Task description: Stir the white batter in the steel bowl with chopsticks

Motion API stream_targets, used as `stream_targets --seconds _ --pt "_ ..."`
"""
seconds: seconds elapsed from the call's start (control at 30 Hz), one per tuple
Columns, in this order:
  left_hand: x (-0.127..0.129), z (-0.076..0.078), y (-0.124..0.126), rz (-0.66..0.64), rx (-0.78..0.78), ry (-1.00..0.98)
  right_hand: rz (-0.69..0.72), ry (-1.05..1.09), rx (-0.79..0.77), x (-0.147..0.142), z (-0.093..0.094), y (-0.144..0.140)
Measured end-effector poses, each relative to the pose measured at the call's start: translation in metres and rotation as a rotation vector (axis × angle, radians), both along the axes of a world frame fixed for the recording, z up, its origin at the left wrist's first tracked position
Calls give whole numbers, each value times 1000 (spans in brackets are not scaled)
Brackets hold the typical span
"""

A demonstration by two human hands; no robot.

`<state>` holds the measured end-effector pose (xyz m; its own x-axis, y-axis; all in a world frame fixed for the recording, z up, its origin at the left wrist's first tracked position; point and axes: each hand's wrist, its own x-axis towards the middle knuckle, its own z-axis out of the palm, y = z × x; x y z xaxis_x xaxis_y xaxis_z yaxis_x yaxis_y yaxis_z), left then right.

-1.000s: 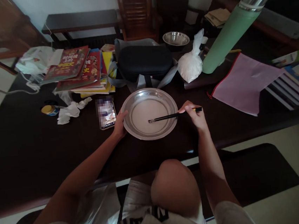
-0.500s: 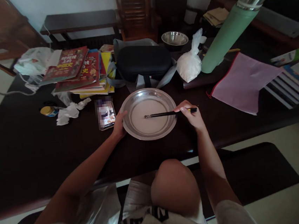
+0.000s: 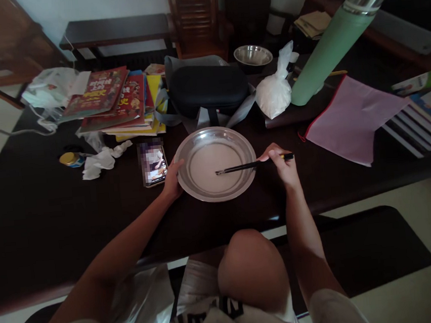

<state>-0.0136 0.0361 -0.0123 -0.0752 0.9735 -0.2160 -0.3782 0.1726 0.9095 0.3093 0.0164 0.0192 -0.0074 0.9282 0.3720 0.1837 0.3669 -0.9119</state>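
A round metal basin [image 3: 245, 143] with a whitish, smooth layer in its bottom stands on the dark table before me. My left hand [image 3: 172, 180] grips its left rim, the thumb over the edge and the fingers outside. In my right hand [image 3: 279, 163], beyond the right rim, is a pair of black chopsticks [image 3: 241, 167]. They slant over the rim, and their tips, close together, reach the whitish contents near the middle. Left of the basin, close to my left hand, lies a phone [image 3: 155, 162] with its screen lit.
Behind the basin sits a black case [image 3: 208, 88]. A knotted bag of white powder [image 3: 273, 96] and a tall green thermos [image 3: 332, 51] stand to the right, near a pink folder [image 3: 352, 118]. Books [image 3: 118, 102], crumpled tissue [image 3: 103, 161] and a small jar [image 3: 71, 159] lie left.
My right hand has shifted a little to the right, drawing the chopsticks with it, so their tips sit slightly right and nearer me. The left hand stays on the rim.
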Motion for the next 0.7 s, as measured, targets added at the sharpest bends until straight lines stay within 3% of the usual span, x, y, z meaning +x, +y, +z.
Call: stream_targets --seconds 0.13,0.33,0.5,0.7 --pt "-1 -2 1 -1 22 0 110 -79 -5 -2 1 1" --pt "-1 -2 1 -13 17 3 -26 15 16 1 -2 0" --pt "0 -2 1 15 20 10 119 -88 16 0 0 1" --pt "0 0 0 18 -9 19 8 -7 20 1 0 0"
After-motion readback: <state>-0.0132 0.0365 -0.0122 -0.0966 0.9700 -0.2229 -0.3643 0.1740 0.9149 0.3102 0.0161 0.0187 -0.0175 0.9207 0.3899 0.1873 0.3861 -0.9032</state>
